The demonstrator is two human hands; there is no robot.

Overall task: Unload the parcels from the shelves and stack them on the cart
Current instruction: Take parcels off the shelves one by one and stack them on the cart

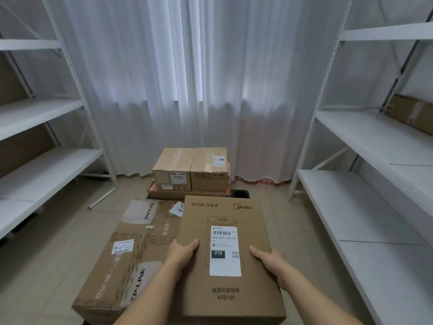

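A flat brown Midea box (248,219) with a white shipping label lies in front of me. My left hand (181,250) grips its left edge and my right hand (266,256) its right edge. Under it and to the left lies a large TP-LINK carton (126,261), taped, with a small label. Whether the Midea box rests on that carton or hangs just above it I cannot tell. Further ahead two brown parcels (189,168) stand side by side on a flat carton (187,194). The cart itself is hidden beneath the boxes.
White metal shelving runs along the left (42,160) and the right (365,141). One brown parcel (412,112) lies on the right middle shelf. White curtains hang at the back. A white tube (102,198) lies on the tiled floor by the left rack.
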